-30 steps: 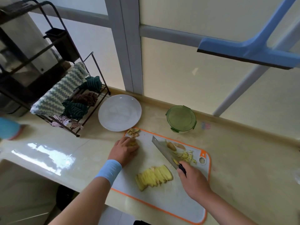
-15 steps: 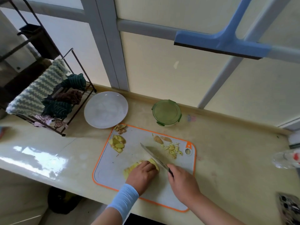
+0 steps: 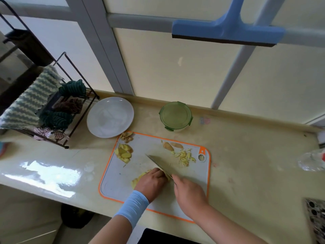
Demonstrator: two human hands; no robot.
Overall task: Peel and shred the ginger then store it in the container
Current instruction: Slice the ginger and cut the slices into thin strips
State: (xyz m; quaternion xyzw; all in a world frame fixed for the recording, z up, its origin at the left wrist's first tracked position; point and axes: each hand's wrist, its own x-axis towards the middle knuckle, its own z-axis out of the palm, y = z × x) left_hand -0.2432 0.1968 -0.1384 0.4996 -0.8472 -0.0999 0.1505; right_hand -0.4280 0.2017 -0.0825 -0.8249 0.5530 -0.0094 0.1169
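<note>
On the orange-edged cutting board [image 3: 149, 150] lies ginger in four lots: one stack of slices [image 3: 139, 179] held under the curled fingers of the left hand [image 3: 150, 184], one heap [image 3: 124, 153] at far left, two knobs [image 3: 168, 146] and one scatter of shreds [image 3: 184, 156] at far right; the right hand [image 3: 190, 194] grips one knife [image 3: 158, 163], blade against the left knuckles; one lidded container [image 3: 175, 116] and one plate [image 3: 110, 117] stand behind; a second ago the left hand covered the heap.

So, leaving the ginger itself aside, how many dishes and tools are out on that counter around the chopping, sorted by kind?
cutting board: 1
knife: 1
white plate: 1
green-lidded container: 1
Total: 4
</note>
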